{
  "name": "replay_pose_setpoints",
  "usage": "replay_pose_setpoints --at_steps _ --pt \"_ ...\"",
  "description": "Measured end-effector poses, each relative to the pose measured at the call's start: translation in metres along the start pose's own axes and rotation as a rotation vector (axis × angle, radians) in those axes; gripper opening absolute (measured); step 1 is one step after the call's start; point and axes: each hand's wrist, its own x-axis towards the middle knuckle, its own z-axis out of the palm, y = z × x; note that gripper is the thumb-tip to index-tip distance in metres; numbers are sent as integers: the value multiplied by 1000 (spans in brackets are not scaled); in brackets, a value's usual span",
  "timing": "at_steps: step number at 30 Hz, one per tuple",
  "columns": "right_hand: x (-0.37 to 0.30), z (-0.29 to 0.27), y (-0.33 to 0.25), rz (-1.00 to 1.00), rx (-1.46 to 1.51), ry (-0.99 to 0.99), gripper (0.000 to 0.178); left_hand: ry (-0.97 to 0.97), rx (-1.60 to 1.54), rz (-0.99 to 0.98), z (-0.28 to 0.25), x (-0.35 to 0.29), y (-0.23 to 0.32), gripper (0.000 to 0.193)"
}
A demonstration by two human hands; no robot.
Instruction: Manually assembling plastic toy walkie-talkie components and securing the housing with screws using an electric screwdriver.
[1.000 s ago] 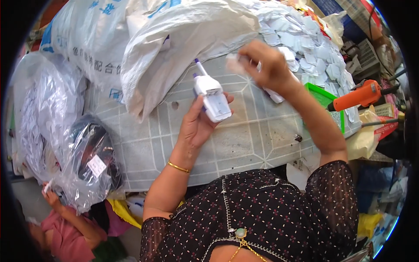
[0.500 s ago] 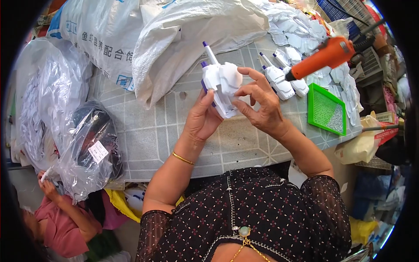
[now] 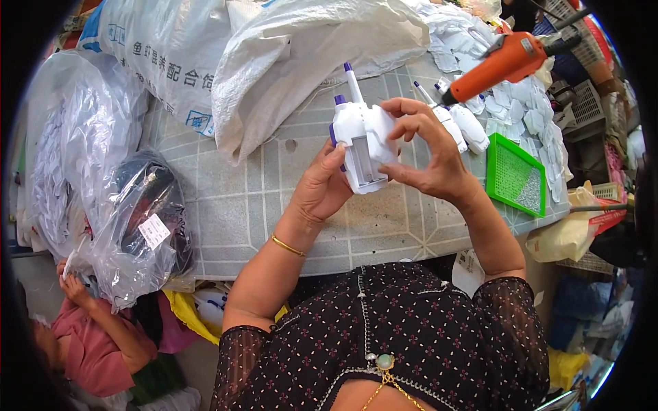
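White handset (image 3: 363, 154) in left hand (image 3: 322, 181); tabletop (image 3: 240, 212) between sack (image 3: 264, 103) and near edge (image 3: 428, 256)

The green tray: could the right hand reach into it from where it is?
Probably yes: the green tray lies open-topped to the right of the right hand, with nothing seen blocking the way. But that hand holds a white cover, which it would likely have to let go first.

Left fingers (image 3: 334, 159) hold a white handset (image 3: 351, 120), right fingers (image 3: 419, 125) a white cover (image 3: 381, 132) beside its open compartment (image 3: 362, 159).
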Motion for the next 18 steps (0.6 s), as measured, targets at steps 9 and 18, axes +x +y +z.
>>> replay_pose_setpoints --at_steps 9,18 --pt "-14 8 -5 -223 -88 -99 50 18 42 -25 -7 -1 -4 69" --pt "-22 18 -7 -202 -134 -9 54 10 111 41 -4 1 -6 80"
